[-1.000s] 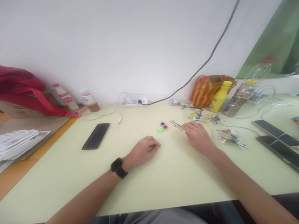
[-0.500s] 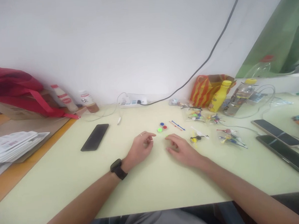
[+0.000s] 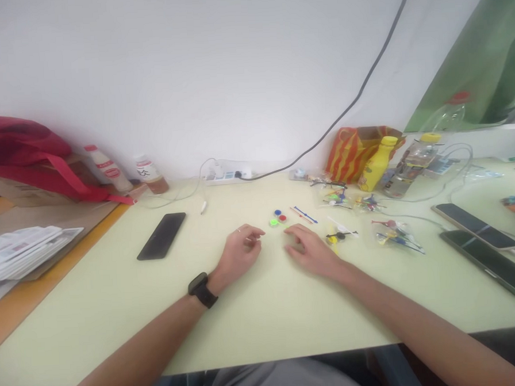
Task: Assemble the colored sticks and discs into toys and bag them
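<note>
Barely shifted since the earlier frame, the left hand (image 3: 240, 252) and the right hand (image 3: 311, 252) are held half-curled on the desk (image 3: 264, 325) with nothing seen gripped, small blue, red and green caps (image 3: 282, 217) being left just beyond the gap between them, thin coloured sticks (image 3: 305, 215) lying just right of the caps

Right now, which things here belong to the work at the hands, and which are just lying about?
At the hands: left hand, right hand, green, red and blue discs, red and blue sticks, yellow-and-black piece.
Lying about: black phone, power strip, yellow bottle.
</note>
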The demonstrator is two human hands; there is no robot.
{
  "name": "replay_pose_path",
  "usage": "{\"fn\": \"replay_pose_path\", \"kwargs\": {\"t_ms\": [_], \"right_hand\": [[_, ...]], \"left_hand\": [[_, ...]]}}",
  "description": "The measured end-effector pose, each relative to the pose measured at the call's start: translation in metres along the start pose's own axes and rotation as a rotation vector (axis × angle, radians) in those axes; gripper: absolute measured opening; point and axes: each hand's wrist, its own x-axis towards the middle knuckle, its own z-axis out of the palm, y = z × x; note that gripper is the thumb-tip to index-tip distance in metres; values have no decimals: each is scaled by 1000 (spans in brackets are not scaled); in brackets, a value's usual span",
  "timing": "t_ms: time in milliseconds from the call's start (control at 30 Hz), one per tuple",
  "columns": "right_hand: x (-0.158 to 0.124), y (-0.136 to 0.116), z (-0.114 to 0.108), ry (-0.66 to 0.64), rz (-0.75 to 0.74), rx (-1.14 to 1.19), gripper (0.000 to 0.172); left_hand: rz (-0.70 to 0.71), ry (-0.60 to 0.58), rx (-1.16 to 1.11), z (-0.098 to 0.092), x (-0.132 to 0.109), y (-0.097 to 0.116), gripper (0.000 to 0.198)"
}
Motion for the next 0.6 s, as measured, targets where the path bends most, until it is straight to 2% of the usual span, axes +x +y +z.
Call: {"fn": "replay_pose_path", "kwargs": {"t_ms": [600], "right_hand": [[5, -2, -5, -18, -32, -26, 31]], "left_hand": [[-21, -73, 35, 2, -1, 8, 28]]}}
